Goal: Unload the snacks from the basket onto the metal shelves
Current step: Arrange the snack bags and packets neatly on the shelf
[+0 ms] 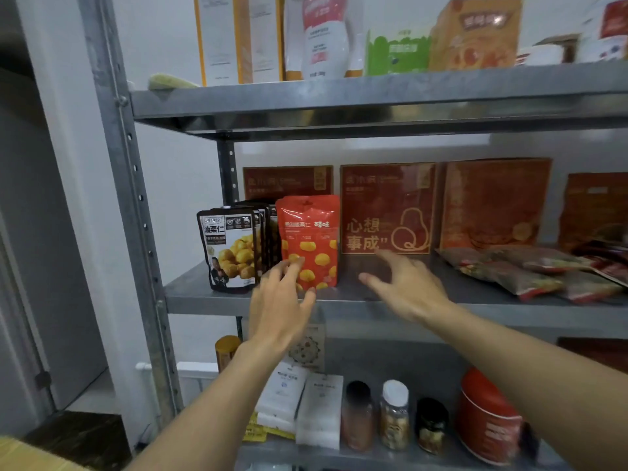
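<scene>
While glossy red pouch (pixel 311 232) stands | left hand (pixel 278 311) touches it, released | right hand (pixel 407 287) splayed

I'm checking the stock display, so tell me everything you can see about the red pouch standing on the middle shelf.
The red pouch is a glossy plastic stand-up bag printed with yellow nuts and white lettering. It stands upright near the front of the middle shelf, beside the black pouches and in front of a red box. The left hand reaches its lower left corner; contact is unclear.
</scene>
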The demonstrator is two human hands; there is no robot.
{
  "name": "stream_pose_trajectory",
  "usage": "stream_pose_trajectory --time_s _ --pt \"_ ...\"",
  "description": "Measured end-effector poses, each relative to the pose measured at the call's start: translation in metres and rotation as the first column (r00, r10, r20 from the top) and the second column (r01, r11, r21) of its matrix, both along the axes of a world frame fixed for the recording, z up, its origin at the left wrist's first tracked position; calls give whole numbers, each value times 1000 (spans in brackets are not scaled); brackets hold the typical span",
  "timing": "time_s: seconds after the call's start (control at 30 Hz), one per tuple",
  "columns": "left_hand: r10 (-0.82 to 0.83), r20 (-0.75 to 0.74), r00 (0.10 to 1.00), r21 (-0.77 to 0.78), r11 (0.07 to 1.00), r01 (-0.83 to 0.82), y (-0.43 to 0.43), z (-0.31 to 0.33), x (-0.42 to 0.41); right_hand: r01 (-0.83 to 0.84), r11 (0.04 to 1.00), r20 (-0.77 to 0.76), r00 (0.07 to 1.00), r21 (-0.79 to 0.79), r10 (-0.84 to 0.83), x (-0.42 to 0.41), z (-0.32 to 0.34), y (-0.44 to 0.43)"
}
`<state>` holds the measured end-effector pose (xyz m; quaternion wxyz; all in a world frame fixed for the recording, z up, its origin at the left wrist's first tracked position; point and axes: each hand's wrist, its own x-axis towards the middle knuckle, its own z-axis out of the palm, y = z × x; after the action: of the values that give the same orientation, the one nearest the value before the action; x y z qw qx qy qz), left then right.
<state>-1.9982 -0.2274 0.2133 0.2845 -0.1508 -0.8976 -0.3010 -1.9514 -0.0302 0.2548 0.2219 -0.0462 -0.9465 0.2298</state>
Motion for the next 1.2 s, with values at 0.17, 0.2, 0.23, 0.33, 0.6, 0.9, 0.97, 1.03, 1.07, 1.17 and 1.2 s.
stream_pose_trajectory --time_s 0.17,0.2,0.23,0.33,0.6,0.9,0.97,1.03,1.07,1.17,1.2 --pt "28 4 1000 -260 965 -26 41 1 55 -33 972 110 994 233 7 49 -8 31" --pt "25 10 1000 -275 961 -21 51 1 65 -36 967 117 993 251 6 58 -9 39" --pt "18 11 1000 -287 958 -15 61 2 73 -37 964 119 993 262 6 66 -10 47" --pt "-3 15 1000 -318 948 8 87 2 93 -39 960 114 993 276 7 91 -12 67" --pt "-99 24 995 -342 934 101 142 8 95 1 959 88 996 283 -27 110 -8 118" --pt "-202 20 979 -340 920 197 194 17 19 65 945 75 993 321 -94 56 11 168" --pt "-231 20 973 -323 919 225 204 21 -1 89 951 75 991 295 -115 38 16 179" --pt "-246 40 968 -297 922 247 215 24 -20 98 961 88 988 258 -125 17 19 190" --pt "-252 59 966 -288 922 258 221 24 -28 101 965 99 987 243 -128 7 19 197" --pt "-289 160 944 -195 928 318 240 23 -52 115 974 107 985 197 -138 -23 21 218" --pt "-312 202 928 -125 932 340 246 23 -60 111 978 111 985 176 -132 -32 22 225"
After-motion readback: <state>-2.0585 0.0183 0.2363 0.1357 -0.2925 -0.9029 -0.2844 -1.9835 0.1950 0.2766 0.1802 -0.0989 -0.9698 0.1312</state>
